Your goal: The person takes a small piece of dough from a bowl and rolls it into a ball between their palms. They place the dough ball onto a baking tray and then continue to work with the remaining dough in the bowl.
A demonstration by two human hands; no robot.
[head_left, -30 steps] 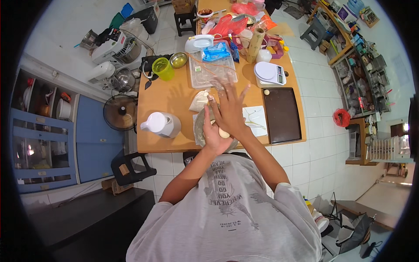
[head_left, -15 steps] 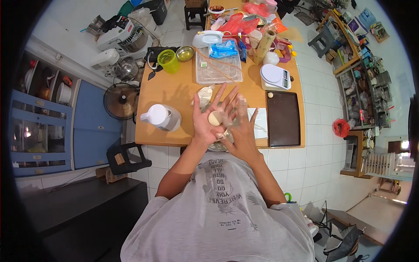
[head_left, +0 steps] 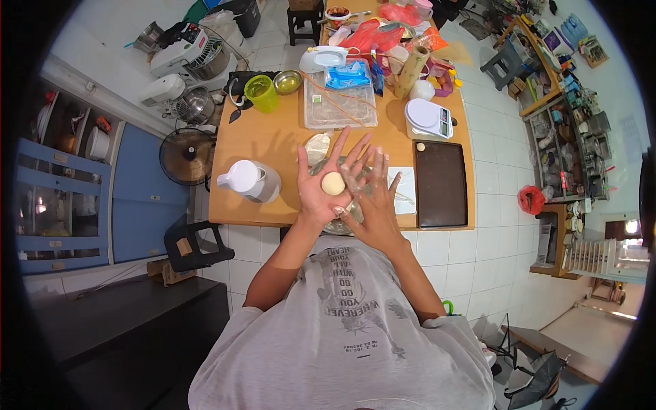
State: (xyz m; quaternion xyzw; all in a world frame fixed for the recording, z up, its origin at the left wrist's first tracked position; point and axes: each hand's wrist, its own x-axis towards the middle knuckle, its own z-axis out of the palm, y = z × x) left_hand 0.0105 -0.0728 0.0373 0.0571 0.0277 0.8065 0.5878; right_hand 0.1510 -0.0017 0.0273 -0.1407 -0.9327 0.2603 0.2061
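Note:
A round, pale dough ball (head_left: 333, 184) rests on the upturned palm of my left hand (head_left: 316, 198), whose fingers are spread. My right hand (head_left: 376, 215) is beside it with fingers stretched apart, its fingertips touching or close to the left palm's edge. White flour or dough clings to the right fingers. Beneath both hands lies a bowl (head_left: 339, 227), mostly hidden. A whitish lump (head_left: 316, 149), possibly bagged, is just beyond the left fingers. To the right, a dark baking tray (head_left: 441, 195) carries one small dough ball (head_left: 420, 147) in its far left corner.
A white sheet (head_left: 406, 179) lies between my right hand and the tray. Behind the tray stands a white kitchen scale (head_left: 428, 115). A white-lidded jug (head_left: 249, 182) is at left; a clear lidded box (head_left: 335, 113), green cup (head_left: 261, 93) and rolled film (head_left: 412, 72) are farther back.
My right hand, blurred and partly over the dough before, has drawn slightly back, so the whole ball shows on the left palm. The left hand remains palm up.

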